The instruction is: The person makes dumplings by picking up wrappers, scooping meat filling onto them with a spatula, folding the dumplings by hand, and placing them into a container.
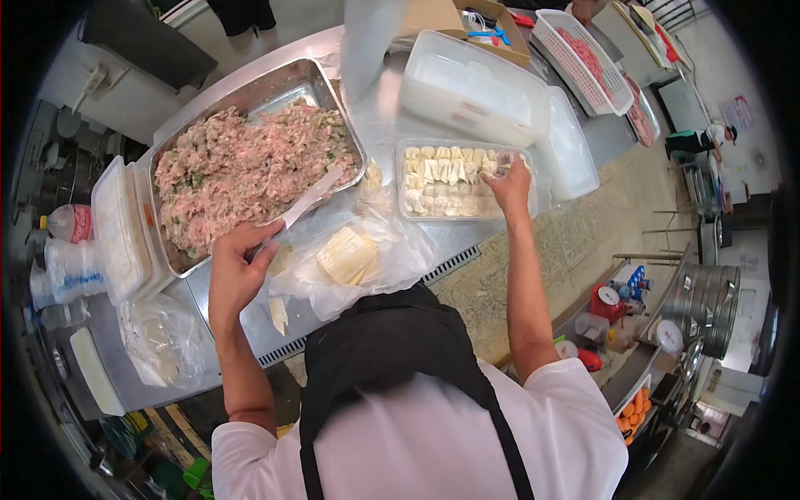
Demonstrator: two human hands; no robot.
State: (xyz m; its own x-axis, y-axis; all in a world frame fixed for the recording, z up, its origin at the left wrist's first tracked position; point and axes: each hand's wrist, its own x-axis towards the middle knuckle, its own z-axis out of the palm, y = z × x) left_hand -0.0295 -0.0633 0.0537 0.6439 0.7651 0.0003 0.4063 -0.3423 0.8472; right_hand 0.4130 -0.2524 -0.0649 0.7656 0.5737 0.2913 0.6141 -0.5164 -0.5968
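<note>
Desk (450, 235): steel, bearing all items. Metal tray (283, 98) of mince (250, 167): at left, presumably for the spatula (312, 197) to reach. Container (454, 218): at right, its dumplings (450, 171) in rows, likely to save space. Wrappers (346, 256): between, on plastic, near both hands. Right hand (510, 185): fingers bent at the container's right end; grip cannot be told. Left hand (237, 265): gripping the spatula, blade toward the mince.

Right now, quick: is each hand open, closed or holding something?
Left hand: closed, holding a flat spatula.
Right hand: at the dumplings; whether its grip holds one can't be told.
</note>
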